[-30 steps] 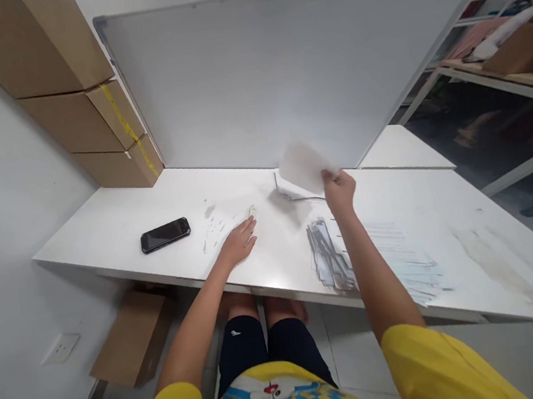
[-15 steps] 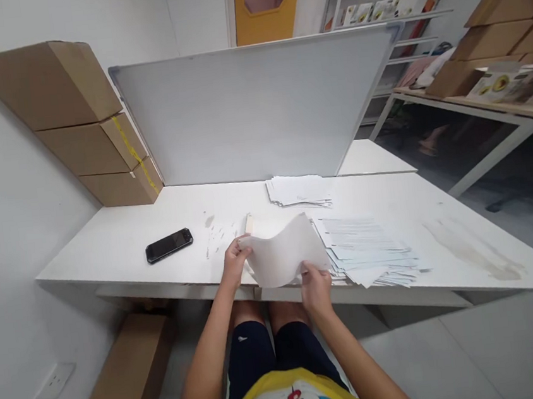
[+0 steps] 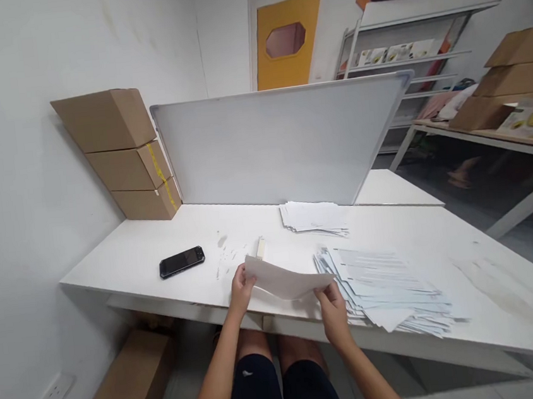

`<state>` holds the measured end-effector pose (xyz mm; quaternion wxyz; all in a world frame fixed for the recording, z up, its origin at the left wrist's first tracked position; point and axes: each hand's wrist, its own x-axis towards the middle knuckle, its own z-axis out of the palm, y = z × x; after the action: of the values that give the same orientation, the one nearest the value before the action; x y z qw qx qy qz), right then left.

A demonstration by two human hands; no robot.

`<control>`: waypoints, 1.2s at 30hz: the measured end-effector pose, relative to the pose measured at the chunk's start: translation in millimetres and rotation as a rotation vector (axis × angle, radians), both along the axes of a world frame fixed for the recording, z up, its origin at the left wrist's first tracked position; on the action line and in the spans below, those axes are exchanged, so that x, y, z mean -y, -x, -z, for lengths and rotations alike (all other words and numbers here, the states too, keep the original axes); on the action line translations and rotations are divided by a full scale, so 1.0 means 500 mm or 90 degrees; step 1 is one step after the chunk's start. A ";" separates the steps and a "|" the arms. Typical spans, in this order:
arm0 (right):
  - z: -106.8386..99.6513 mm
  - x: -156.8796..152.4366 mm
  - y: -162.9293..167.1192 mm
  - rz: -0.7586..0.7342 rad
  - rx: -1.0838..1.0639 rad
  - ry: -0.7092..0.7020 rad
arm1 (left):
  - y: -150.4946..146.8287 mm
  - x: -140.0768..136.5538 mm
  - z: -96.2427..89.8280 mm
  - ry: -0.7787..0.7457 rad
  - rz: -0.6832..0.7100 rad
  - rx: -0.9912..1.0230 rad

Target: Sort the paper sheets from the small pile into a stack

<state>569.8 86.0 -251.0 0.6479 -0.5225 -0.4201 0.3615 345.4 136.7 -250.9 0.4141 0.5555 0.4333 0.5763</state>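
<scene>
A sheet of white paper (image 3: pixel 288 278) is held up between both hands over the front edge of the table; it sags a little in the middle. My left hand (image 3: pixel 241 286) pinches its left end between thumb and fingers. At the lower right corner my right hand (image 3: pixel 331 307) grips it the same way. Just beyond the sheet lies a small cream-coloured strip (image 3: pixel 261 248), its near end partly covered. To the right of my right hand spreads an untidy pile of papers (image 3: pixel 389 282), and a second paper stack (image 3: pixel 313 215) lies farther back.
A black phone (image 3: pixel 181 262) lies on the white table (image 3: pixel 133 251) at left. Cardboard boxes (image 3: pixel 125 170) are stacked by the wall. A whiteboard (image 3: pixel 270 145) stands along the table's back. Another box (image 3: pixel 128 385) sits below on the floor.
The camera view has tilted up, so the whole scene sits lower. The sheet has changed from a wavy, upward-curled shape to a flatter one, with both hands still on it.
</scene>
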 end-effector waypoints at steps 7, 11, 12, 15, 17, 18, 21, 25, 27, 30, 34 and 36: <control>0.012 0.043 0.028 -0.005 -0.017 0.048 | 0.000 0.083 0.011 0.043 -0.148 -0.083; 0.037 0.058 0.010 -0.071 0.014 0.115 | 0.025 0.111 0.017 0.048 -0.242 -0.115; 0.037 0.053 0.004 -0.094 0.023 0.133 | 0.035 0.108 0.018 0.054 -0.252 -0.139; 0.027 0.021 -0.008 -0.124 0.088 0.174 | 0.057 0.077 0.019 0.060 -0.242 -0.266; 0.021 -0.005 -0.010 -0.112 0.140 0.195 | 0.060 0.044 0.018 0.041 -0.215 -0.404; 0.020 -0.015 -0.010 -0.102 0.158 0.205 | 0.057 0.027 0.017 0.028 -0.200 -0.480; 0.029 -0.026 -0.008 -0.072 0.183 0.198 | 0.045 -0.014 0.011 0.005 -0.170 -0.625; 0.053 -0.002 -0.015 -0.051 0.172 0.152 | 0.035 -0.030 0.003 0.000 -0.148 -0.646; 0.061 0.010 -0.019 -0.033 0.160 0.139 | 0.036 -0.030 0.000 -0.005 -0.132 -0.644; 0.057 0.014 -0.021 -0.001 0.148 0.125 | 0.039 -0.031 -0.005 -0.012 -0.102 -0.624; 0.034 -0.001 -0.012 0.005 0.160 0.144 | 0.045 -0.043 -0.012 -0.038 -0.080 -0.612; 0.024 -0.007 -0.008 0.000 0.182 0.163 | 0.047 -0.053 -0.015 -0.044 -0.072 -0.610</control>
<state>573.6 89.6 -262.9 0.5100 -0.6466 -0.4584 0.3342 321.8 163.3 -243.6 0.1171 0.7473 0.5856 0.2914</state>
